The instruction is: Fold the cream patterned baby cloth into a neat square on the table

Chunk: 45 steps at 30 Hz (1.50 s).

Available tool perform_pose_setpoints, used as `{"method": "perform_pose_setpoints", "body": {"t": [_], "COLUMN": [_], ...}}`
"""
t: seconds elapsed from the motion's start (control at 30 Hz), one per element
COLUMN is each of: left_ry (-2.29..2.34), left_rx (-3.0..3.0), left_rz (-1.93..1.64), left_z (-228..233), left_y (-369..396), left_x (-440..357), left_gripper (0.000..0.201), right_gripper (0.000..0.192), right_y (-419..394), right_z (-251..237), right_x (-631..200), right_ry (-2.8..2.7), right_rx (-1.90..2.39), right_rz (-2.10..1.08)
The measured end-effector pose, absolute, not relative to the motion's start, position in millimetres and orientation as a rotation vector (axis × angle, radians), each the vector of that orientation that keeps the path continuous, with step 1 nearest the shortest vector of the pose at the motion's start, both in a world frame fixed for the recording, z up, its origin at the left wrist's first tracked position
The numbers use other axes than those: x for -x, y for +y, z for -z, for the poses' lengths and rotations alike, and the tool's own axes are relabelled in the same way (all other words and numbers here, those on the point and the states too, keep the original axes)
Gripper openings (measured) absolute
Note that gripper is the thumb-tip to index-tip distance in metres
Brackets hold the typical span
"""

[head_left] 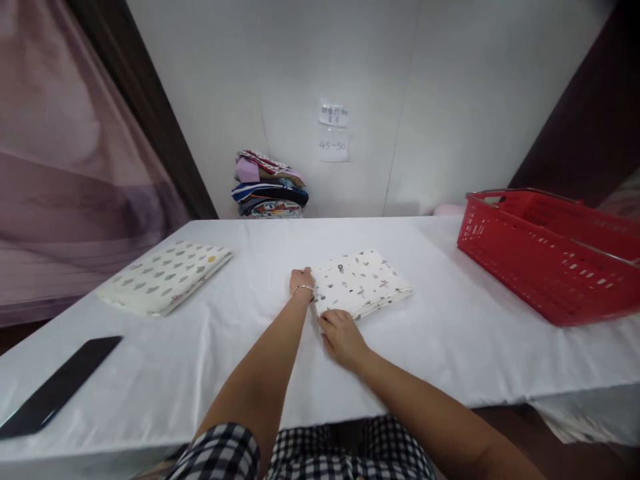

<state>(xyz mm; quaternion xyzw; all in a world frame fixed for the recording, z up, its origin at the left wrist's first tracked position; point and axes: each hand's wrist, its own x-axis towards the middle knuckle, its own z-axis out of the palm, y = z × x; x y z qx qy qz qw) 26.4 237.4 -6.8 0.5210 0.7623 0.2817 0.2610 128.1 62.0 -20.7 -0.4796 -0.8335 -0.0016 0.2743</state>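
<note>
A folded white cloth (pixel 363 280) printed with small scattered motifs lies flat on the table in front of me. My left hand (pixel 302 283), with a bracelet at the wrist, is closed at the cloth's far left corner. At the near left corner, the curled fingers of my right hand (pixel 344 339) grip the edge, the thumb tucked low. Both hands rest close to the tabletop, and the left fingertips are partly hidden. The cloth's layered edges show along its right front side.
A second folded cloth (pixel 173 275) with grey heart-like prints lies on the left of the white-covered table (pixel 250 373). Nearer is a flat black object (pixel 60 387). A red plastic basket (pixel 540 257) stands at right. Folded textiles (pixel 270 187) are stacked by the wall beyond the table.
</note>
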Motion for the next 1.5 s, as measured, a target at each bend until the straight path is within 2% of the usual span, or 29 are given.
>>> {"method": "perform_pose_setpoints", "body": {"t": [0.33, 0.5, 0.63, 0.73, 0.87, 0.97, 1.07, 1.23, 1.37, 1.5], "left_ry": [2.084, 2.028, 1.633, 1.296, 1.298, 1.3, 1.164, 1.14, 1.147, 1.195], "left_rx": [-1.591, -1.787, -2.222, -2.455, -2.484, -2.582, -2.768, -2.874, -2.91, -2.942], "left_rz": [-0.618, -0.693, -0.872, -0.764, -0.424, -0.448, -0.445, -0.285, -0.227, -0.225], "left_z": [-10.3, -21.7, -12.5, -0.8, -1.8, -11.0, -11.6, 2.3, 2.7, -0.1], "left_y": [242.3, 225.2, 190.1, 166.7, 150.4, 136.7, 119.9, 110.7, 113.1, 112.3], "left_x": [-23.8, -22.7, -34.3, -38.6, -37.9, -40.6, -46.8, -51.6, -50.8, -52.3], "left_gripper": [0.029, 0.041, 0.042, 0.042, 0.039, 0.044, 0.049, 0.047, 0.046, 0.044], "right_gripper": [0.03, 0.031, 0.031, 0.023, 0.024, 0.027, 0.029, 0.041, 0.034, 0.03], "right_y": [64.6, 65.3, 63.1, 60.3, 63.1, 69.5, 76.0, 94.2, 113.6, 126.1], "right_z": [19.2, 18.6, 15.4, 11.6, 5.5, -1.7, -7.5, -8.0, -12.4, -17.7], "right_x": [-127.4, -130.7, -138.9, -163.2, -231.7, -291.0, -330.6, -345.0, -341.9, -342.4], "right_ry": [-2.293, -2.29, -2.28, -2.249, -1.868, -1.329, -1.108, -1.106, -1.14, -1.183], "right_rx": [1.333, 1.317, 1.169, 1.083, 1.385, 1.825, 2.068, 2.157, 2.18, 2.119], "right_rz": [0.053, 0.053, -0.02, -0.04, -0.058, -0.181, -0.434, -0.66, -0.741, -0.678]}}
